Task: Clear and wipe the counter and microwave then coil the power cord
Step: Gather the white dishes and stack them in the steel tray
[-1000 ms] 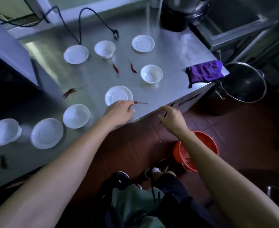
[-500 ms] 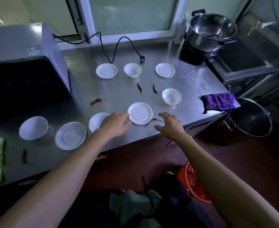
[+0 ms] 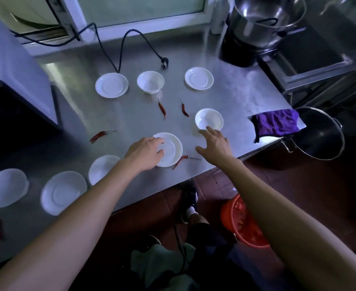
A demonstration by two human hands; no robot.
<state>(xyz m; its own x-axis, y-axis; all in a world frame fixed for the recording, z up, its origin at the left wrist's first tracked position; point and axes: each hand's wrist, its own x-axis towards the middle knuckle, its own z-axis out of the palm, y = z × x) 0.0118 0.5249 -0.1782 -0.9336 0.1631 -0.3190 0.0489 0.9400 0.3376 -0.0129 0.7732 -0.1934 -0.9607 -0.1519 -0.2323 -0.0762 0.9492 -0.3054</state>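
Note:
Several white saucers and bowls and loose red chilies (image 3: 162, 107) lie scattered on the steel counter (image 3: 231, 95). My left hand (image 3: 145, 152) grips the left rim of a white saucer (image 3: 170, 149) near the front edge. My right hand (image 3: 214, 143) hovers open above the counter, fingertips close to a white bowl (image 3: 209, 119). A chili (image 3: 179, 161) lies between my hands. The microwave (image 3: 15, 68) stands at the left. Its black power cord (image 3: 122, 47) snakes across the back, plug (image 3: 165, 62) loose on the counter. A purple cloth (image 3: 276, 123) hangs at the right edge.
A steel pot on a black cooker (image 3: 257, 28) stands at the back right, beside a sink (image 3: 320, 45). A large pot (image 3: 322, 135) sits below the counter's right end. An orange bucket (image 3: 244, 225) stands on the floor near my feet.
Both hands moved forward over the counter. My left hand went from beside the saucer onto its rim. My right hand rose from the front edge toward the bowl.

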